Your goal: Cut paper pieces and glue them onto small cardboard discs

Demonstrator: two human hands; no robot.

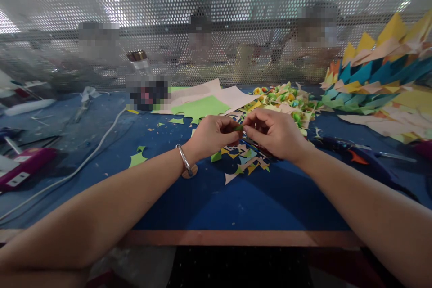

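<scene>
Green paper piece [238,128] sits between the fingertips, pinched by the left hand [214,137] and, in a narrow grip at its end, the right hand [275,132]. Light, even pressure above the offcuts [231,178] on the blue counter [209,209] should prevent creasing.

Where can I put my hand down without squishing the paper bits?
The best gap is between the scraps, the front edge, left arm and right arm. A smaller one lies between the white cord and left arm. It's crowded past the scraps, with sheets and curly paper, and by the dark tool.
</scene>
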